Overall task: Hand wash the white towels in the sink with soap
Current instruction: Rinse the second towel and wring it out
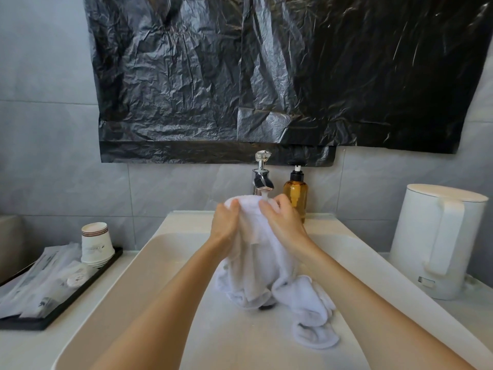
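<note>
The sink (149, 252) is wide. Bare basin floor lies open to the left of the left forearm and to the right of the right forearm, and both side walls stand well clear of the arms. Room is tightest beyond the fingertips, where the faucet (262, 180) spout hangs just above the white towel (256, 252) and the amber soap bottle (295, 193) stands just beyond the right hand (284, 222) on the back rim. The left hand (225, 225) and right hand sit close together, raised over the basin, each gripping a side of the towel's bunched top with curled fingers. Both forearms reach forward and converge. Below the hands the towel hangs, and its lower folds trail on the basin floor toward the right forearm. A white kettle (437, 241) stands well right of the right hand, and a black tray (80, 292) with paper cups (94, 244) well left of the left.
</note>
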`<state>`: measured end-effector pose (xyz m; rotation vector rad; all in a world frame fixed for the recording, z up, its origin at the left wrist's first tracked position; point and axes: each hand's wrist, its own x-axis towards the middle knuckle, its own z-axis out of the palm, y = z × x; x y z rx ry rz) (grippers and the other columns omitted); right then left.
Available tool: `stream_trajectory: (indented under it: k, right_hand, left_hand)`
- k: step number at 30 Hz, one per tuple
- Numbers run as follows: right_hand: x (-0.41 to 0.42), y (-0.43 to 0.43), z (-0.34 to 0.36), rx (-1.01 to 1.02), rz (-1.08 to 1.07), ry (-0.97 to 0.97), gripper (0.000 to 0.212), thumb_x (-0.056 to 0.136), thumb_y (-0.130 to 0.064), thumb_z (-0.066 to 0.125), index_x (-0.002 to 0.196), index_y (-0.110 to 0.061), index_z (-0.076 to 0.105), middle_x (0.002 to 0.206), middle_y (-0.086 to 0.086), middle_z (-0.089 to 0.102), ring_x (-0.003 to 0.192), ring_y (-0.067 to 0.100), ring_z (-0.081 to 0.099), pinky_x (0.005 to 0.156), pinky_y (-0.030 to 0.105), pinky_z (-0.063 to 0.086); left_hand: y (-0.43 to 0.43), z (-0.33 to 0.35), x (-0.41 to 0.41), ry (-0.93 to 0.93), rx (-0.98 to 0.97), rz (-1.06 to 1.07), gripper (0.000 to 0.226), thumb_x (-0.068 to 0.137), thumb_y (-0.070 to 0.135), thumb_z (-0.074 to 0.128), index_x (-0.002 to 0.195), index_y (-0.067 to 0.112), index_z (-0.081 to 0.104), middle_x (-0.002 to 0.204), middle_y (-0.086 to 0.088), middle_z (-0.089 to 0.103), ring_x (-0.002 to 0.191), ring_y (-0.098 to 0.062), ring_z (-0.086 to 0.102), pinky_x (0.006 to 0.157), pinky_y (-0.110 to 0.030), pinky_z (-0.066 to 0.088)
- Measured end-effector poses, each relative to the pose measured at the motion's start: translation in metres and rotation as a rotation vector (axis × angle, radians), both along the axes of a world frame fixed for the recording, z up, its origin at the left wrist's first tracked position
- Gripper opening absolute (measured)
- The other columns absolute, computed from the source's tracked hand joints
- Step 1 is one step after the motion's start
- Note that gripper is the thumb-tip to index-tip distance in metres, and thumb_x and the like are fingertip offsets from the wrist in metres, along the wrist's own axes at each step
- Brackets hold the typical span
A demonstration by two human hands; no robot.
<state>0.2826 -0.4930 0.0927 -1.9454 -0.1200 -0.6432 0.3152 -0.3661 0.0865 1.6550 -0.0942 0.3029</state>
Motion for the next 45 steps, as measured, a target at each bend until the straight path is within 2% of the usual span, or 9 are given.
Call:
stream_trajectory:
  k: [4, 8, 16, 22, 28, 32, 36, 39, 45]
  right_hand:
    - [-0.009, 0.027, -0.008, -0.083, -0.044, 0.020, 0.022, 0.099, -0.038, 0.043, 0.096, -0.016, 0.041, 0.087, 0.000, 0.051, 0.082, 0.022, 0.050, 0.065, 0.030, 0.035]
    - [-0.004, 0.030, -0.013, -0.189, -0.205, -0.008, 0.022, 0.102, -0.029, 0.039, 0.099, -0.010, 0.050, 0.092, 0.006, 0.054, 0.085, 0.027, 0.053, 0.068, 0.030, 0.033]
    - [0.007, 0.010, -0.012, -0.296, -0.286, -0.070, 0.046, 0.102, -0.036, 0.033, 0.089, -0.003, 0.062, 0.090, 0.024, 0.067, 0.089, 0.043, 0.059, 0.069, 0.039, 0.041]
    - [0.007, -0.014, -0.018, -0.329, -0.234, -0.047, 0.047, 0.103, -0.046, 0.024, 0.076, -0.019, 0.052, 0.075, 0.010, 0.062, 0.077, 0.030, 0.058, 0.067, 0.037, 0.043]
    - [0.008, -0.034, -0.019, -0.141, -0.016, 0.188, 0.060, 0.093, -0.065, 0.030, 0.062, -0.015, 0.046, 0.057, 0.002, 0.044, 0.058, 0.017, 0.043, 0.058, 0.030, 0.031]
    - [0.010, -0.035, -0.026, -0.145, 0.123, 0.557, 0.088, 0.082, -0.081, 0.024, 0.118, -0.009, 0.060, 0.109, 0.010, 0.065, 0.102, 0.021, 0.057, 0.088, 0.029, 0.041]
    - [0.010, -0.027, -0.018, -0.155, 0.108, 0.308, 0.049, 0.091, -0.063, 0.038, 0.072, -0.019, 0.047, 0.063, -0.003, 0.041, 0.065, 0.014, 0.042, 0.061, 0.029, 0.030]
    - [0.008, -0.020, 0.000, 0.024, 0.073, 0.074, 0.040, 0.098, -0.045, 0.044, 0.069, -0.019, 0.037, 0.065, -0.005, 0.035, 0.062, 0.011, 0.035, 0.059, 0.029, 0.026]
    - [0.009, 0.004, -0.001, 0.118, 0.122, 0.014, 0.034, 0.100, -0.040, 0.043, 0.073, -0.020, 0.048, 0.069, -0.004, 0.047, 0.070, 0.013, 0.045, 0.068, 0.032, 0.034]
  left_hand:
    - [-0.016, -0.009, -0.006, 0.111, -0.124, -0.180, 0.018, 0.099, 0.019, 0.045, 0.112, 0.008, 0.053, 0.097, -0.012, 0.065, 0.078, -0.022, 0.060, 0.051, -0.024, 0.046]
    - [-0.025, -0.010, -0.012, 0.051, -0.082, -0.141, 0.040, 0.100, 0.031, 0.045, 0.066, 0.013, 0.053, 0.057, 0.002, 0.053, 0.057, -0.015, 0.046, 0.051, -0.026, 0.036]
    - [-0.030, -0.007, -0.020, 0.089, -0.015, -0.118, 0.030, 0.096, 0.029, 0.051, 0.073, 0.016, 0.065, 0.066, 0.001, 0.063, 0.063, -0.017, 0.057, 0.049, -0.023, 0.039]
    - [-0.024, -0.003, -0.022, 0.021, 0.035, -0.202, 0.035, 0.098, 0.042, 0.047, 0.089, 0.016, 0.068, 0.094, -0.004, 0.070, 0.088, -0.021, 0.066, 0.078, -0.036, 0.051]
    - [-0.011, 0.005, -0.011, -0.050, -0.099, -0.183, 0.023, 0.103, 0.024, 0.045, 0.085, 0.017, 0.057, 0.082, -0.004, 0.055, 0.078, -0.018, 0.051, 0.073, -0.030, 0.043]
    - [0.000, 0.008, -0.006, -0.057, -0.163, -0.091, 0.019, 0.103, 0.022, 0.044, 0.092, 0.015, 0.058, 0.087, -0.004, 0.059, 0.085, -0.019, 0.054, 0.081, -0.035, 0.046]
    - [0.006, 0.008, -0.004, -0.060, -0.104, 0.033, 0.017, 0.104, 0.017, 0.036, 0.103, 0.012, 0.052, 0.088, 0.001, 0.051, 0.073, -0.009, 0.046, 0.067, -0.025, 0.041]
    - [0.016, 0.000, 0.003, -0.095, 0.068, 0.031, 0.032, 0.098, 0.003, 0.031, 0.117, 0.015, 0.054, 0.090, -0.003, 0.054, 0.069, -0.015, 0.048, 0.058, -0.025, 0.039]
    - [-0.010, -0.013, -0.008, 0.178, 0.114, -0.402, 0.067, 0.101, 0.059, 0.017, 0.118, 0.018, 0.066, 0.117, -0.007, 0.070, 0.108, -0.020, 0.065, 0.099, -0.037, 0.049]
